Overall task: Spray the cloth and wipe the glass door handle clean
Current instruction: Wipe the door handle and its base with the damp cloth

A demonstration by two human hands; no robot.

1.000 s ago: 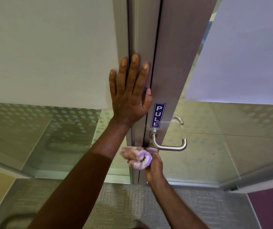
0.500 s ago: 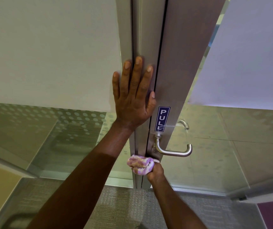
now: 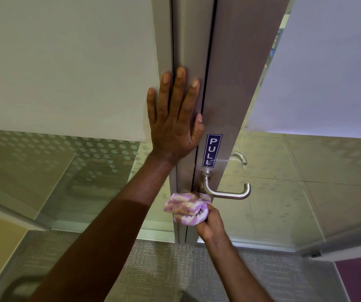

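Head view: your left hand [image 3: 174, 125] flat, fingers spread, above door handle [image 3: 226, 191]; right hand [image 3: 211, 224] fist-clenched on cloth [image 3: 186, 209], below-left. Wrap cloth round lever, rub along its length.

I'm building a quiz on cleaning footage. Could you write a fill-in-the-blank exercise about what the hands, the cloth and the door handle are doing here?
1. The left hand lies flat, fingers spread, against the grey metal door frame, holding ____.
2. The right hand grips a bunched purple-and-cream ____.
3. The blue sticker above the curved silver metal door handle reads ____.
4. The cloth sits just ____ the handle's base.

Missing words: nothing; cloth; PULL; below
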